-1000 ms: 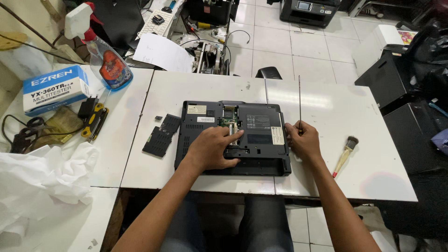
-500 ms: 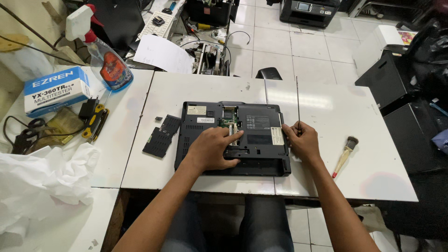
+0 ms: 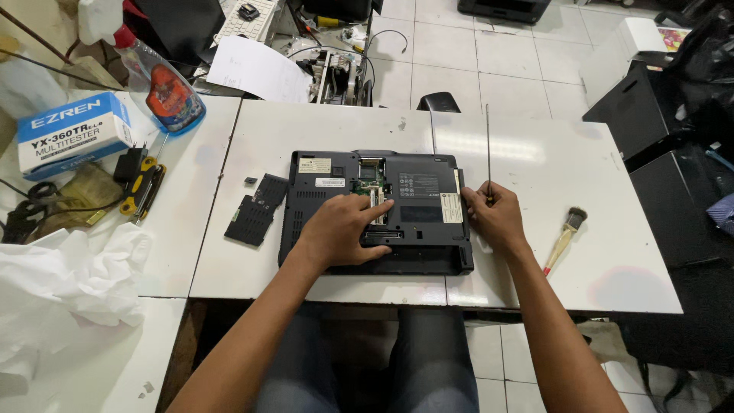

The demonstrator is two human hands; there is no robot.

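Note:
A dark grey laptop lies upside down on the white table, with a small bay open near its middle. My left hand rests flat on the laptop's underside, fingers reaching toward the open bay. At the laptop's right edge, my right hand pinches a long thin metal rod that stands almost upright. A black cover panel lies on the table just left of the laptop.
A brush with a pale handle lies to the right. On the left table sit a blue and white box, a spray bottle, yellow-handled pliers and crumpled white plastic. A dark cabinet stands at right.
My right hand has slid a little toward the laptop's right edge with the rod. The left hand stays on the laptop.

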